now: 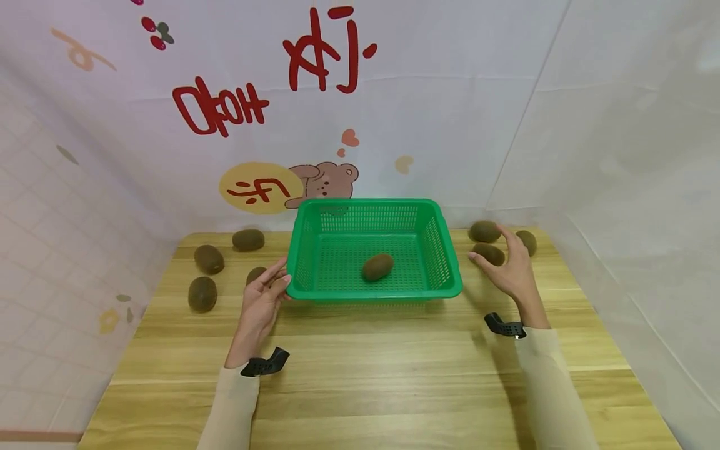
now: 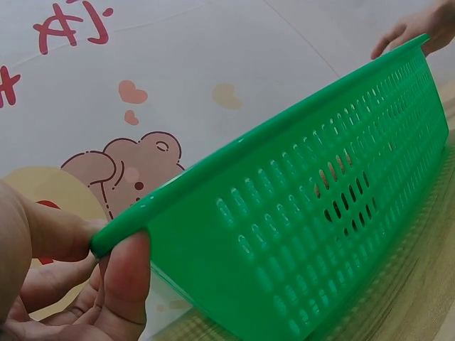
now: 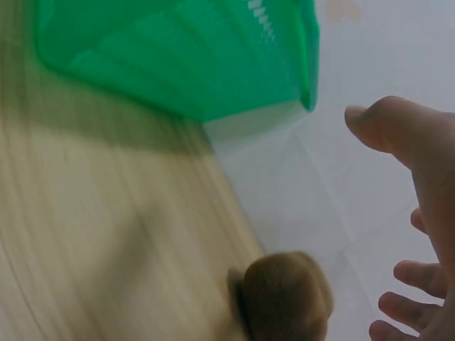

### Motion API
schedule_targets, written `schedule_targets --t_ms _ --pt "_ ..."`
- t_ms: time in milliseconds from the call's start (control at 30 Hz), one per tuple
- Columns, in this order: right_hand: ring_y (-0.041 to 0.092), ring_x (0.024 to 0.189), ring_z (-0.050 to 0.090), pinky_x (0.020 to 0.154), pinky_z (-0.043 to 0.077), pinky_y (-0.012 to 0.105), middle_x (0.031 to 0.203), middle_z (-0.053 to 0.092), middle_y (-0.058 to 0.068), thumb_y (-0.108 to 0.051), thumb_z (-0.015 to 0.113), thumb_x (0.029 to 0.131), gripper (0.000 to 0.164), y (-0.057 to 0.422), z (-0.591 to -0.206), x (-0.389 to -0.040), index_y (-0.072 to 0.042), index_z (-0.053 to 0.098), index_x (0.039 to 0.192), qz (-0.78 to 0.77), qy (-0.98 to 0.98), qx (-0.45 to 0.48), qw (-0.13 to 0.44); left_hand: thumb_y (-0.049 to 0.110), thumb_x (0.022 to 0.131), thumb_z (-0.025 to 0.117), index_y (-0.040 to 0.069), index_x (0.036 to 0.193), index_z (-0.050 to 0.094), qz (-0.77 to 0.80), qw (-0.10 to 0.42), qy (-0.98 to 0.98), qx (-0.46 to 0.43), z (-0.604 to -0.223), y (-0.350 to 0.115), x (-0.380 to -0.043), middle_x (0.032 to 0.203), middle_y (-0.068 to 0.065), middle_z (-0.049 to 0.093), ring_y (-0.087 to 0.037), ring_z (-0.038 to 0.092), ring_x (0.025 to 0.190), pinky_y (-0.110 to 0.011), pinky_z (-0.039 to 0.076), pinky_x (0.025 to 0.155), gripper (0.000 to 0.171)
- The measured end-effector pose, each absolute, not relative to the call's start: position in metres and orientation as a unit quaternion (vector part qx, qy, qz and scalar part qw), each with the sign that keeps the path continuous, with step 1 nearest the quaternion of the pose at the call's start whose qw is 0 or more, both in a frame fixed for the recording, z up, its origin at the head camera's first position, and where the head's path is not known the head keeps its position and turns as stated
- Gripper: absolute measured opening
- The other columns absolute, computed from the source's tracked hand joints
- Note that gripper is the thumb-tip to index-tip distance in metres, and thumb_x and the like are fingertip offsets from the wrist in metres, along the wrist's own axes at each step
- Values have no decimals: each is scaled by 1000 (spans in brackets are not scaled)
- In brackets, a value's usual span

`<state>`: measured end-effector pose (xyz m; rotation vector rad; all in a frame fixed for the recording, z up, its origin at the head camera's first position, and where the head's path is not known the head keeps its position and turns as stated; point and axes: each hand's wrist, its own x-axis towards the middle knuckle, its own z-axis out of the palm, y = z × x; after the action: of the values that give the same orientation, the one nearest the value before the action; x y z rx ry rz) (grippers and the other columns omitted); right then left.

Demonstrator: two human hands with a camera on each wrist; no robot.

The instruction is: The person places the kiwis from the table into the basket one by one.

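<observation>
A green plastic basket [image 1: 371,295] with slotted walls holds one brown kiwi [image 1: 377,267]. At its left end, my left hand [image 1: 263,300] pinches the rim between thumb and fingers, as the left wrist view shows up close. My right hand [image 1: 516,272] hovers at the right side, thumb and fingers spread apart with nothing between them in the right wrist view. Beneath and around it lie a near kiwi [image 1: 488,254], a far kiwi [image 1: 484,231] and another kiwi [image 1: 526,242] partly behind the fingers. In the right wrist view the kiwis [image 3: 284,295] overlap and look blurred.
Left of the basket lie several more kiwis: one at the back [image 1: 248,240], a kiwi [image 1: 209,259] further left, a nearer kiwi [image 1: 202,294], and one kiwi [image 1: 255,274] partly hidden by my left hand. A printed white cloth [image 1: 439,125] hangs behind the wooden table [image 1: 382,375].
</observation>
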<state>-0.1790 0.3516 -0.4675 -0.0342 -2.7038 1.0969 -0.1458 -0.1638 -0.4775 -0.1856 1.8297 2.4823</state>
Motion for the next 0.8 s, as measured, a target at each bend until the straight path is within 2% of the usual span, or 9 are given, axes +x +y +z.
schedule_targets --t_ms 200,333,433,633,800 --pt "53 153 17 115 21 78 169 21 23 -45 78 90 98 367 -485 -189 -13 24 164 357 -929 -11 98 2 103 58 1 152 46 804 28 592 -53 -480 -162 -147 113 2 58 -5 60 79 -17 54 64 51" --pt "60 151 12 113 19 81 169 18 26 -45 78 90 99 372 -496 -196 -8 22 164 343 -936 -17 71 2 103 58 1 153 46 805 27 590 -57 -479 -164 -146 113 2 57 -5 60 80 -18 54 64 51" --pt "62 148 15 112 21 81 167 20 28 -41 79 90 97 373 -502 -200 -6 25 163 337 -940 -22 58 3 103 59 1 154 44 807 33 587 -56 -479 -165 -145 114 2 57 -5 60 81 -18 54 65 53" --pt "58 142 32 112 30 75 157 34 34 -29 75 95 77 376 -511 -203 1 38 155 310 -949 -16 55 3 103 59 1 155 42 809 39 585 -54 -478 -164 -144 112 3 57 -4 60 82 -17 53 65 55" --pt "56 137 41 110 36 72 151 44 34 -20 72 96 62 378 -516 -205 1 48 149 304 -950 -13 74 3 103 59 2 155 42 808 39 585 -52 -478 -165 -145 112 4 57 -4 60 82 -17 54 66 54"
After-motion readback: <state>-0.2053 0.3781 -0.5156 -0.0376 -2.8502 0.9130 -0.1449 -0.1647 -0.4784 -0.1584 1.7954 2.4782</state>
